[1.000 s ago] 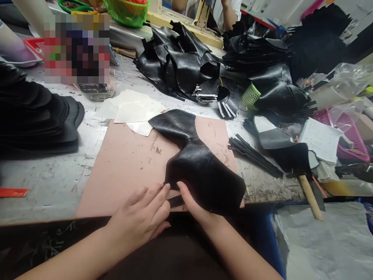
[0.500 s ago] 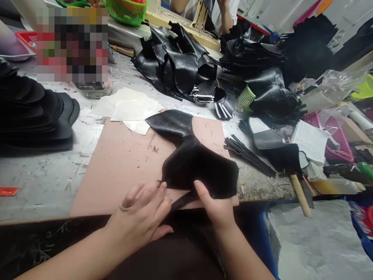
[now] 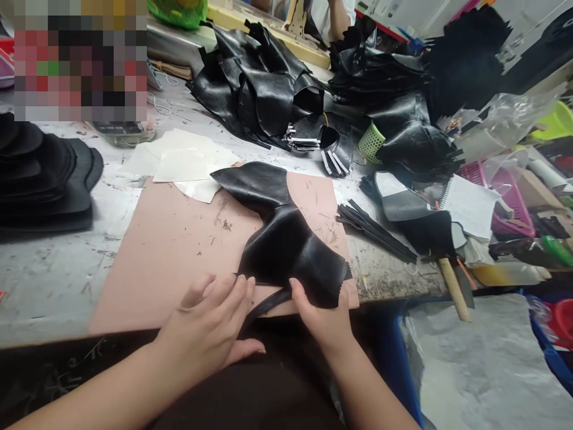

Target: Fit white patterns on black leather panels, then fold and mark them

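Observation:
A black leather shoe-upper piece (image 3: 278, 242) with a seam across it lies on a pink board (image 3: 156, 257). My right hand (image 3: 323, 315) grips its near right corner, the thumb on top and the other fingers partly hidden beyond the edge. At the near left edge of the leather, my left hand (image 3: 210, 319) rests with fingers stretched flat and the thumb held apart. Between the hands a narrow black strip (image 3: 268, 302) curves from under the leather toward the table's front edge; its lower end is lost in the dark.
Stacked black pieces (image 3: 49, 185) stand at left. White sheets (image 3: 188, 158) lie behind the board, before piled black leather uppers (image 3: 273, 95). To the right are black strips (image 3: 376, 230), a notebook (image 3: 472, 206) and a wooden handle (image 3: 454, 289) jutting past the edge.
The right side of the leather has bent, and its jagged right edge now shows beside my right hand. My left hand stays at the near left edge. The whole view has shifted slightly.

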`<state>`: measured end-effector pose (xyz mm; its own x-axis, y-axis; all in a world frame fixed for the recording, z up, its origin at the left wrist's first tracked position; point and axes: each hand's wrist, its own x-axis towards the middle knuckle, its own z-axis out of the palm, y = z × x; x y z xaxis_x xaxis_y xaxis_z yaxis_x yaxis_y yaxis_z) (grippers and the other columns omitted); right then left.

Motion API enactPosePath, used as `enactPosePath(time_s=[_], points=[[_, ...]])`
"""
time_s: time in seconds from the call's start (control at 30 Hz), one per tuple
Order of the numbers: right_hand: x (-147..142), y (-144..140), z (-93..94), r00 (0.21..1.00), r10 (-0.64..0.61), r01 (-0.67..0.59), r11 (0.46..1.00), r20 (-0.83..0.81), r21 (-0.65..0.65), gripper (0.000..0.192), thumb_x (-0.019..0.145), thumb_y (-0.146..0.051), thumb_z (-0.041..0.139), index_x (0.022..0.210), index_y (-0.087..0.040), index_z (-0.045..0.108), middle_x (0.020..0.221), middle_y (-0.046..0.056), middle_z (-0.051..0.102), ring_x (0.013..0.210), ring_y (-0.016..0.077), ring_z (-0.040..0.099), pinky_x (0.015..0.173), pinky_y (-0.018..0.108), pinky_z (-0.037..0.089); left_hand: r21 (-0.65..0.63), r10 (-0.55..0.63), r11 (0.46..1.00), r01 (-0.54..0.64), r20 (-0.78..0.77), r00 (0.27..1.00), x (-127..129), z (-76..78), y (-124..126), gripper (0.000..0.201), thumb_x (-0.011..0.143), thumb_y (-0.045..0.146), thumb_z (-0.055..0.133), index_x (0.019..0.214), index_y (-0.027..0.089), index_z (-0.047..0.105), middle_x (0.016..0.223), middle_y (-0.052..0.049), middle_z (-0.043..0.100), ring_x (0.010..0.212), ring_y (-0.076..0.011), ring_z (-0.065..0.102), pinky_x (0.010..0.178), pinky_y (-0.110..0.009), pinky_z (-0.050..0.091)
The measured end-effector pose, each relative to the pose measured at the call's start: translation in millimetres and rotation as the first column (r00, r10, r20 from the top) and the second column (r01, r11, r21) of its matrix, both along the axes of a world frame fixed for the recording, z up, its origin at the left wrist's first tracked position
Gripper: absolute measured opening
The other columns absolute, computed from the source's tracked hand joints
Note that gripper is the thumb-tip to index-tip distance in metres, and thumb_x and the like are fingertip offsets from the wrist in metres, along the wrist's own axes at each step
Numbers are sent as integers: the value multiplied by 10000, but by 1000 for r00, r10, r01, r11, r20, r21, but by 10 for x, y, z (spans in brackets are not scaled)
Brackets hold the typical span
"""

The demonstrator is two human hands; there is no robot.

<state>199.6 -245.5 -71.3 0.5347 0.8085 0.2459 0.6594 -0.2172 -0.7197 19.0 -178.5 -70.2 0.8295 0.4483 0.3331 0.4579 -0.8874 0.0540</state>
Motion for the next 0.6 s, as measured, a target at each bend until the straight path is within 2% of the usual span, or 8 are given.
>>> enactPosePath(time_s=[0.13, 0.27, 0.37, 0.47, 0.6], points=[[16, -9, 32, 997, 41, -41, 999, -58, 5, 183, 709, -264, 610, 865, -199, 680, 821, 61, 694, 841, 263, 640, 798, 376, 512, 97, -110, 988, 117, -77, 991, 87, 67, 67, 590, 778, 606, 409, 956, 101, 655, 1013, -155, 663, 904, -262, 590, 842, -354, 378], [28, -1, 80, 989, 92, -95, 995, -119, -19, 134, 727, -241, 563, 804, -213, 669, 770, 49, 681, 754, 239, 641, 746, 371, 519, 116, -132, 982, 146, -123, 984, 149, 111, 82, 677, 732, 647, 442, 1020, 64, 631, 965, -181, 663, 877, -284, 595, 795, -371, 402], [34, -7, 76, 986, 95, -99, 995, -140, -23, 143, 736, -245, 554, 825, -205, 659, 773, 50, 671, 756, 230, 636, 739, 358, 520, 94, -131, 985, 143, -129, 983, 184, 113, 65, 621, 733, 600, 499, 1032, 71, 629, 1006, -172, 651, 891, -283, 588, 793, -368, 400], [37, -25, 27, 991, 84, -86, 996, -101, -17, 149, 724, -244, 583, 846, -198, 655, 776, 47, 669, 767, 228, 635, 746, 344, 516, 77, -156, 983, 166, -126, 980, 216, 107, 50, 649, 715, 612, 514, 1014, 49, 634, 1041, -190, 639, 937, -299, 574, 819, -372, 390], [44, -34, -22, 997, 77, -77, 997, -16, -10, 140, 729, -232, 591, 845, -179, 648, 775, 54, 670, 753, 215, 639, 733, 321, 519, 62, -158, 983, 170, -160, 974, 255, 106, 49, 716, 689, 639, 520, 1104, 59, 593, 1003, -177, 652, 916, -295, 576, 805, -379, 397]])
